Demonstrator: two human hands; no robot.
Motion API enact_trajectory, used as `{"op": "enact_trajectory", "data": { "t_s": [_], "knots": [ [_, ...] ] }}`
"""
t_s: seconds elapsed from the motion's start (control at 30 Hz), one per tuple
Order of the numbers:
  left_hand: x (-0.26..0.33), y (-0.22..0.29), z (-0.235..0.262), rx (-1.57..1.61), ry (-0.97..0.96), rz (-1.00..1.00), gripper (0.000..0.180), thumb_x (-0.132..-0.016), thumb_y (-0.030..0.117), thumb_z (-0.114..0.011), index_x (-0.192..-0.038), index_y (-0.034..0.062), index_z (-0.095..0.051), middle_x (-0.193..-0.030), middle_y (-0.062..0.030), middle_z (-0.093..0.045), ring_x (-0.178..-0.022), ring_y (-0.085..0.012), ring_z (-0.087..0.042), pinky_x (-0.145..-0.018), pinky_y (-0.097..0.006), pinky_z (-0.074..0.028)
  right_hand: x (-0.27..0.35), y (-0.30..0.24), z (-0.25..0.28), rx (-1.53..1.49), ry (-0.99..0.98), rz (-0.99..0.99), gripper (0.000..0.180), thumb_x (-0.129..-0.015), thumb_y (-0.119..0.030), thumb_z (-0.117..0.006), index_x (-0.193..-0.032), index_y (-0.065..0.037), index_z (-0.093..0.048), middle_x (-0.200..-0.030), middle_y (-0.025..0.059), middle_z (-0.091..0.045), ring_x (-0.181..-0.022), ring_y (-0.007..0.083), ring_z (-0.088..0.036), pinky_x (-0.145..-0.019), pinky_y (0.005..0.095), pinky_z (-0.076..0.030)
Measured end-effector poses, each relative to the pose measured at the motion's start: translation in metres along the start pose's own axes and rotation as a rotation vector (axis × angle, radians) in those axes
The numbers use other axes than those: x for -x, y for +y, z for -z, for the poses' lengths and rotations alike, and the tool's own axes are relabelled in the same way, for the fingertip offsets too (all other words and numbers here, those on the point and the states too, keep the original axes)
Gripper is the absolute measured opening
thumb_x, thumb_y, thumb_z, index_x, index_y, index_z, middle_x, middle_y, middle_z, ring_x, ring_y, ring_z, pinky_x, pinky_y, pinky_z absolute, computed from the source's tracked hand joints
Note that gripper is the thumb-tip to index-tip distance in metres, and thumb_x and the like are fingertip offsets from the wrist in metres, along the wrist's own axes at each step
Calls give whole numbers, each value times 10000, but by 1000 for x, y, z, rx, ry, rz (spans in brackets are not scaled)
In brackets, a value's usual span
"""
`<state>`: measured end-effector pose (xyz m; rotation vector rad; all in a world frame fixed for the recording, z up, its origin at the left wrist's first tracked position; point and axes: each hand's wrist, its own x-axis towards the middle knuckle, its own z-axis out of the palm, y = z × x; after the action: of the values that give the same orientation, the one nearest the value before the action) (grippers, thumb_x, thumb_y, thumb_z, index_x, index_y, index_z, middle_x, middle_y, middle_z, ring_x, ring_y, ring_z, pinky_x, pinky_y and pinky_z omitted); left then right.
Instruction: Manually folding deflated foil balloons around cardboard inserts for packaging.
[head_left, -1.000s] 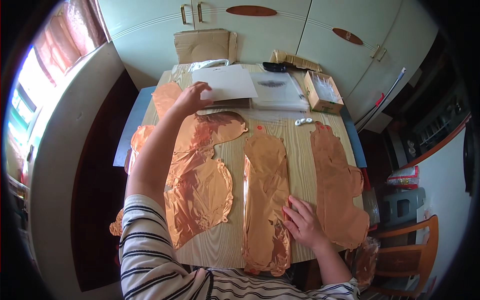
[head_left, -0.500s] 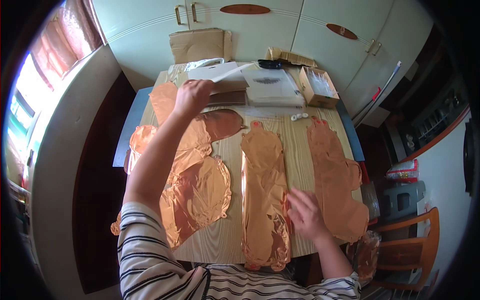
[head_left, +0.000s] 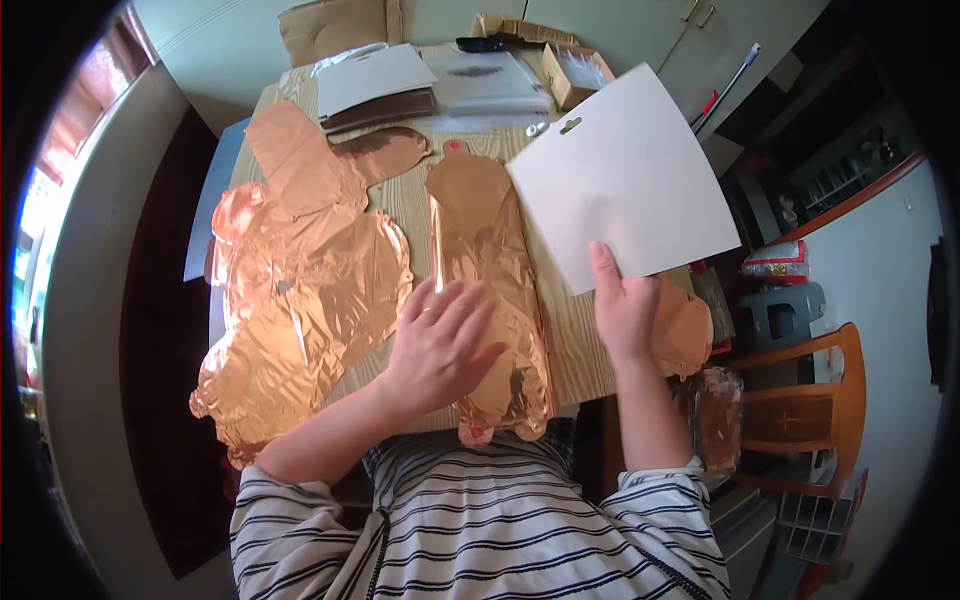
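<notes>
Pinching a white card (head_left: 625,180) at its lower edge, the right hand (head_left: 625,312) lays its thumb flat on the near face, while the other fingers are hidden behind the card. The card is tilted, raised over the right side of the worktop (head_left: 575,355), with a small shaped slot (head_left: 571,125) close to its upper-left edge. The left hand's (head_left: 442,345) grip is loosely spread around nothing, palm down above the lower half of a long copper-coloured foil piece (head_left: 475,220); whether its fingertips touch the foil cannot quite be told from this angle.

That piece lies lengthwise in the middle of the worktop, red marks showing at its far and near ends. To its left spreads a broad, creased, many-lobed foil shape (head_left: 310,265), reaching past the near-left edge. On the right, another foil piece (head_left: 685,325) shows only in part, covered by the card and the right hand.

Small white objects (head_left: 537,130) sit just beside the card's left corner. Farther back rest white sheets (head_left: 375,78) over brown board (head_left: 385,110), a stack of clear plastic (head_left: 490,95) and a small carton (head_left: 565,88). A wooden chair (head_left: 845,410) stands at the right.
</notes>
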<state>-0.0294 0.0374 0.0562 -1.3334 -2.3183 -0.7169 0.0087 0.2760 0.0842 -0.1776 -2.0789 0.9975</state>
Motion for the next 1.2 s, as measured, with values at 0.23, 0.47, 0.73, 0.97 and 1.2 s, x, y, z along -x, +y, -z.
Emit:
{"op": "enact_trajectory", "data": {
  "t_s": [0.23,0.47,0.73,0.97,1.2],
  "knots": [
    [81,23,-11,84,-273,136,600,-868,389,-729,-1348,57,-590,-1455,-172,-531,-1390,-383,-458,-1157,-585,-305,13,-11,20,702,-638,587,165,-862,-96,-616,-1012,-65,-676,-911,81,-661,-904,247,-642,-751,389,-495],
    [109,46,5,129,-257,122,559,-866,365,-725,-1331,74,-617,-1436,-172,-546,-1377,-385,-474,-1160,-580,-308,61,1,11,512,-1003,555,563,-742,-96,-755,-1278,11,-618,-1130,124,-648,-1111,296,-583,-992,412,-453],
    [110,31,25,133,-147,126,645,-783,246,-681,-1385,49,-558,-1417,-198,-516,-1376,-411,-449,-1163,-569,-308,75,-13,75,545,-1033,554,613,-748,-16,-681,-1350,3,-566,-1475,189,-474,-1385,387,-431,-1189,542,-303],
    [100,18,15,113,-361,92,835,-733,303,-727,-1487,61,-459,-1548,-207,-407,-1467,-399,-342,-1217,-527,-257,146,29,63,428,-586,791,320,-901,-155,-618,-1190,-37,-688,-1296,119,-639,-1216,286,-576,-1096,460,-417],
    [108,24,6,27,-306,99,769,-731,222,-764,-1447,100,-510,-1517,-155,-458,-1445,-369,-395,-1188,-560,-301,165,12,71,260,-494,771,234,-860,-120,-719,-1086,-61,-728,-1119,71,-713,-1032,223,-653,-882,382,-509]
  ]
}}
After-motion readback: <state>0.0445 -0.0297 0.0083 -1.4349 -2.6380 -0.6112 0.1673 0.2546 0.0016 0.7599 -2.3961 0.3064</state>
